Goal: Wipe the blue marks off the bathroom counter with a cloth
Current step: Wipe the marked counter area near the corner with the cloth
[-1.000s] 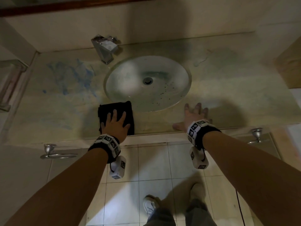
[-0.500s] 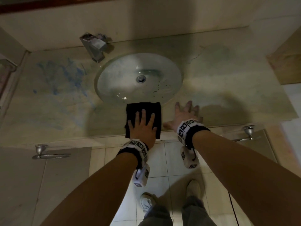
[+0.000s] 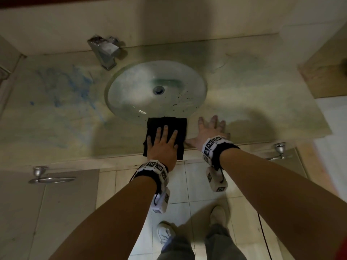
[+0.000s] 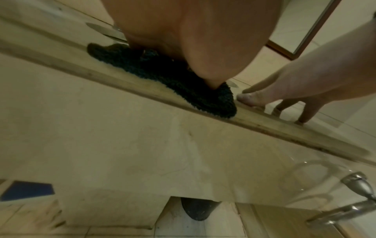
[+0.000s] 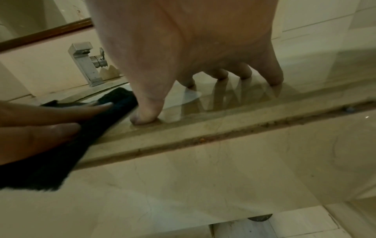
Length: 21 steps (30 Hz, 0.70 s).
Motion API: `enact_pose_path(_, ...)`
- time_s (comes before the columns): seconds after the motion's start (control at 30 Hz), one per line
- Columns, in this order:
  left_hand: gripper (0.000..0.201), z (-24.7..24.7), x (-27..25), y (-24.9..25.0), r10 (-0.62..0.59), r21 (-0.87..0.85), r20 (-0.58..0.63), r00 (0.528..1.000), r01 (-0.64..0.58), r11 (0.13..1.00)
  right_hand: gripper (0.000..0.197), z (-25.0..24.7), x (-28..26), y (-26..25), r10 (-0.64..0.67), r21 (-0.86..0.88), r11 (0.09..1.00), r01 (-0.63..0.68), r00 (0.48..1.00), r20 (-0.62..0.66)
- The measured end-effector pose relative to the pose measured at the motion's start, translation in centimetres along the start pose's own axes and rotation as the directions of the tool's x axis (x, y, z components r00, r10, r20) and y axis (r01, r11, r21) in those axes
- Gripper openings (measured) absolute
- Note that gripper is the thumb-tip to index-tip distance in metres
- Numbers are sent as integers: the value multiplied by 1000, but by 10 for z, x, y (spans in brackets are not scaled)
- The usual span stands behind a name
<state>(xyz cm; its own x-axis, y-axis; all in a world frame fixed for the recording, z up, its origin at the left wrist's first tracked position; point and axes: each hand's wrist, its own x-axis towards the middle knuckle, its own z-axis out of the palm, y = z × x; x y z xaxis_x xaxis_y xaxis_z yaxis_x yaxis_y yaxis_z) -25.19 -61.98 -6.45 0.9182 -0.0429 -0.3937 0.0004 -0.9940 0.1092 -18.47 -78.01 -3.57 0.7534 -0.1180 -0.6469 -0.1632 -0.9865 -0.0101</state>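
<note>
- Far left of the counter point(image 3: 262, 102): blue marks point(image 3: 71, 87) smeared in 1 broad patch between the left wall and the sink point(image 3: 155, 91), just left of the tap point(image 3: 104, 50); fainter bluish streaks lower toward the front edge.
- Centre front: black cloth point(image 3: 167, 126) lying flat on the counter's front strip, far edge lapping the sink rim, near edge hanging slightly over the front.
- On the cloth: left hand point(image 3: 163, 145) pressed down flat, fingers straight and spread, nothing pinched.
- Just right of the cloth: right hand point(image 3: 210, 130) flat on the bare counter, fingers spread, thumb nearly touching the cloth's edge, bracing only.
- Marks well apart from both hands, off to the left; cloth nowhere near them.
- Likely risks: cloth bunching or slipping off the front edge under a flat palm with no grip; catching on the sink rim and dropping into the basin; smearing the blue wider instead of lifting it, if the cloth is loaded or dry; bracing hand skidding on the glossy surface.
</note>
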Motion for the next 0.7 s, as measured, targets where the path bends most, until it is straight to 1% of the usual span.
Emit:
enact_pose_path(0.17, 55, -1, -16, -50, -50, 9, -33, 998, 50, 999, 118, -5, 2, -9, 22, -14, 1000, -22, 1000, 10)
enact_pose_path(0.27, 55, 0, -22, -79, -87, 1, -32, 996, 87, 996, 111, -12, -1, -25, 9, -54, 999, -10, 1000, -13)
enact_pose_path(0.33, 56, 1, -26, -96, -107, -1, -42, 993, 107, 994, 99, -15, -5, -41, -76, -111, 991, 71, 996, -42)
enact_pose_path(0.4, 56, 2, -31, -113, -129, -12, -55, 990, 128, 992, 87, -11, -9, -59, -188, -171, 970, 173, 979, -81)
enact_pose_path(0.43, 56, 2, -33, -121, -141, -17, -58, 988, 140, 990, 83, -7, -11, -70, -229, -177, 962, 210, 969, -93)
enact_pose_path(0.5, 56, 1, -37, -137, -164, -28, -53, 985, 163, 986, 80, 3, -15, -93, -268, -176, 952, 249, 959, -94)
enact_pose_path(0.6, 56, -2, -42, -158, -192, -45, -47, 980, 190, 981, 83, 15, -17, -122, -290, -173, 946, 274, 954, -77)
enact_pose_path(0.7, 56, -3, -49, -178, -220, -46, -43, 975, 218, 975, 98, 24, -14, -140, -275, -185, 947, 264, 961, -35)
